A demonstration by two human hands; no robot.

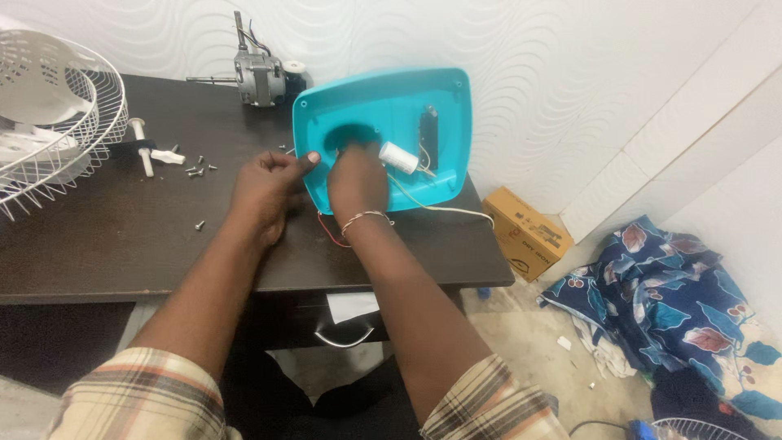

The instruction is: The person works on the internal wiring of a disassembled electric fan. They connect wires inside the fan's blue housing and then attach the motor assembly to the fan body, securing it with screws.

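Observation:
A turquoise plastic fan base cover [444, 98] stands tilted on its edge on the dark table [106, 244], its hollow inside facing me. My left hand [265, 191] grips its left rim with the thumb on the edge. Inside the shell, my right hand [357, 181] reaches toward the round hole, fingers bent; what they hold is hidden. A white cylindrical capacitor [398, 157] and a dark switch block [429, 137] sit inside the cover. Red and white wires [444, 209] trail from it.
A fan motor [259, 77] with shaft stands at the table's back. A white wire fan guard [57, 114] lies at left, with a white knob [167, 156] and loose screws [195, 170] nearby. On the floor at right are a cardboard box [525, 232] and blue patterned cloth [676, 285].

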